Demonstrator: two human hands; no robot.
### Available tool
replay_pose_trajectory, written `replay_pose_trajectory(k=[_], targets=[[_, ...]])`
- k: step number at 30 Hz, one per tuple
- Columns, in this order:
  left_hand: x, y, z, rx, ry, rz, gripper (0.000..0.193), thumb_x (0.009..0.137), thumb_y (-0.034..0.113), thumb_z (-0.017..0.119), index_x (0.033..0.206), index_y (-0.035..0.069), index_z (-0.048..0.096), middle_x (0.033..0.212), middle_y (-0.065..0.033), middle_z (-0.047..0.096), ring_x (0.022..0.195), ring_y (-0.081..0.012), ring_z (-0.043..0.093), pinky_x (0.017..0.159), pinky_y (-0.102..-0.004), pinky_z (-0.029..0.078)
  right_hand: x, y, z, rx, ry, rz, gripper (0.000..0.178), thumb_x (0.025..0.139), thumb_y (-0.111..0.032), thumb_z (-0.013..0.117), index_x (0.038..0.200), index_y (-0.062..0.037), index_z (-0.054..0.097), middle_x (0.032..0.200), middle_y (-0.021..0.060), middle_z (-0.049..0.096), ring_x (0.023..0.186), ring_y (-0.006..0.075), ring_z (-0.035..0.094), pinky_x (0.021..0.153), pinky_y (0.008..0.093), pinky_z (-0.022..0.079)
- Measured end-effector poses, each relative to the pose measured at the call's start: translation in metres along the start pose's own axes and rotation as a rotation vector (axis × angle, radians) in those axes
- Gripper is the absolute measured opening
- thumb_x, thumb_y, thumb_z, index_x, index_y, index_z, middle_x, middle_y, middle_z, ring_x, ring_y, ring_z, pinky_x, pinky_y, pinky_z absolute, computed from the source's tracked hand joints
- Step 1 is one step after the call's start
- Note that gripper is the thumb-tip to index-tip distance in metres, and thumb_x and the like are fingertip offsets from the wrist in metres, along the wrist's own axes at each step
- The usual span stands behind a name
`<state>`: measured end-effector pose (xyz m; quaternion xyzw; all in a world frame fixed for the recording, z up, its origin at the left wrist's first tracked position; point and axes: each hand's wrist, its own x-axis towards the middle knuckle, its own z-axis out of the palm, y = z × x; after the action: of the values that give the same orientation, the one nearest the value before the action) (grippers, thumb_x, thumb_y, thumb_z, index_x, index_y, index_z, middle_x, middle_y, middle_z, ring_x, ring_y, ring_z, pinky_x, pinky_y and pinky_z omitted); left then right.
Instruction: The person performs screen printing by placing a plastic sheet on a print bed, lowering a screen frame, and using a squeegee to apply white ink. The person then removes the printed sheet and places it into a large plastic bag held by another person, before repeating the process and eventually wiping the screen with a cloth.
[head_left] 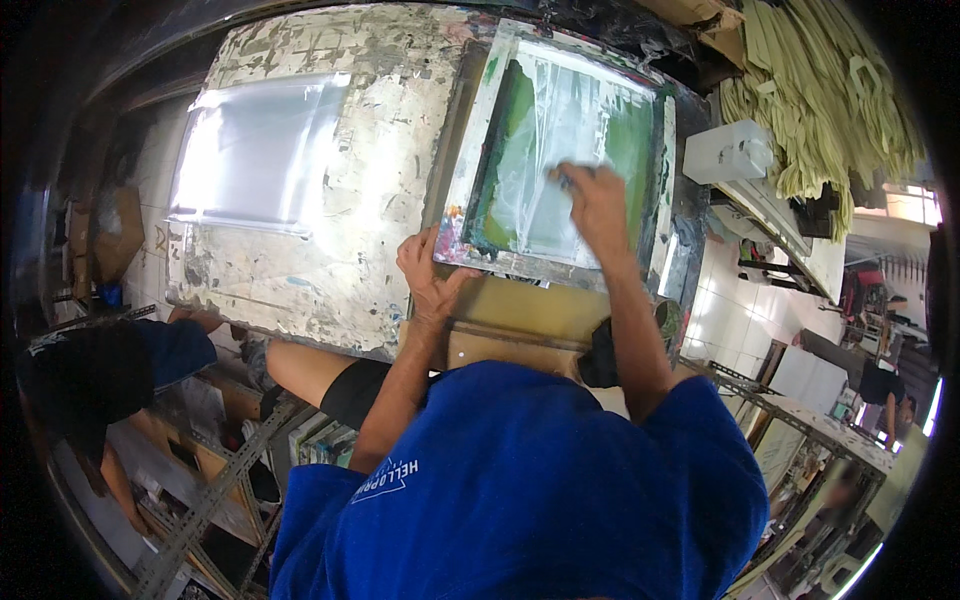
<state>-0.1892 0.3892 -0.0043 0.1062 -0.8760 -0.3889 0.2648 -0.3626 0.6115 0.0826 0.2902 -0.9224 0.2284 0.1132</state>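
A screen printing frame [477, 110] lies at the far side of me, its whitish border spattered with paint and its green mesh [625, 120] smeared with white. At its near left corner, my left hand [430, 278] grips the border, the thumb lying along the near edge. Over the mesh, my right hand [597, 205] is closed in a pinch, blurred by motion. Something small and dark shows at its fingertips, too smeared to name. Below the frame's near edge is a yellowish board [540, 308].
Left of the frame, a shiny translucent sheet [262, 150] lies on a worn, paint-stained tabletop [385, 180]. A translucent plastic container [725, 152] and pale yellow-green fabric pieces [800, 90] are at right. Another person [95, 380] is at left, one more [882, 385] far right. Metal racks [215, 490] stand nearby.
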Motion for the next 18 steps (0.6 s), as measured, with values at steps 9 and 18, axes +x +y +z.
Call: replay_pose_trajectory(k=[9, 18], targets=[[0.003, -0.001, 0.000, 0.002, -0.023, 0.035, 0.086, 0.060, 0.051, 0.086, 0.125, 0.000, 0.061, 0.128, -0.0174, 0.054, 0.119, -0.0357, 0.045, 0.103, -0.0490, 0.030, -0.037, -0.047, -0.047, 0.427, -0.160, 0.226, 0.052, 0.080, 0.003, 0.065, 0.130, -0.0129, 0.064, 0.101, 0.0194, 0.067, 0.085, 0.0354, 0.061, 0.082, 0.0447, 0.047], [0.004, -0.003, -0.003, 0.057, -0.091, 0.028, 0.080, 0.056, 0.042, 0.089, 0.121, 0.002, 0.065, 0.135, -0.0174, 0.052, 0.122, -0.0352, 0.042, 0.105, -0.0489, 0.030, -0.049, -0.034, -0.004, -0.117, -0.469, 0.235, 0.088, 0.069, -0.013, 0.080, 0.148, -0.0251, 0.044, 0.122, 0.0200, 0.059, 0.111, 0.0315, 0.052, 0.090, 0.0459, 0.034]])
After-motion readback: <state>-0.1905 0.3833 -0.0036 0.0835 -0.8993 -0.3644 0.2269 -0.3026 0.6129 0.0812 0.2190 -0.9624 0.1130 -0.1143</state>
